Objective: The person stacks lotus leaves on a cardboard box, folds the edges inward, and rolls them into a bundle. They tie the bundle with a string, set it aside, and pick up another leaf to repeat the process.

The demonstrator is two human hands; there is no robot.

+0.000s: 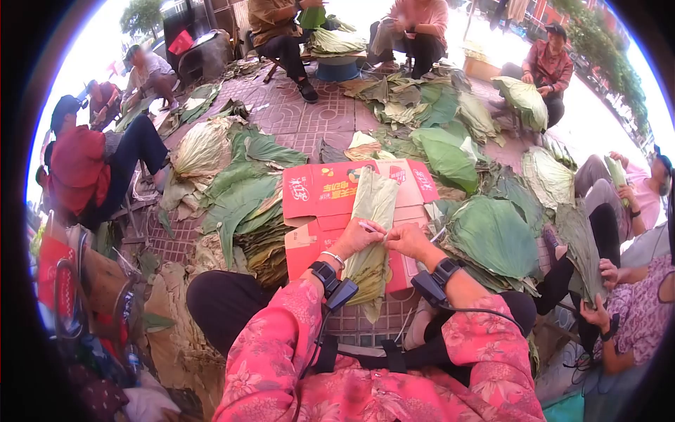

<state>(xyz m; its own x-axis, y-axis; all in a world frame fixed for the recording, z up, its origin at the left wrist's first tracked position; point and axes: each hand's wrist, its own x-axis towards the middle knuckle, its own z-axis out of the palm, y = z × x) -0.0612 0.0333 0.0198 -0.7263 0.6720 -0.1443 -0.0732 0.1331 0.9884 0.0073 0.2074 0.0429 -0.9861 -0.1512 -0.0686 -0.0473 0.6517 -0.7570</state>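
Note:
In the middle of the head view, a folded, pale green dried leaf (373, 218) lies lengthwise over a flattened red cardboard box (320, 200). My left hand (357, 238) is closed at the leaf's middle, with a small white item at its fingertips. Close beside it, my right hand (409, 240) has its fingers pinched together near the leaf's edge. What sits between those fingertips is too small to name. Both wrists carry dark straps with black devices.
Large green leaves (492, 235) are stacked right of the box, and more leaves (246, 183) are piled left. Several seated people surround the paved ground (309, 119); a co-worker's hands (601, 299) hold a leaf at the right. A blue tub (337, 69) stands at the back.

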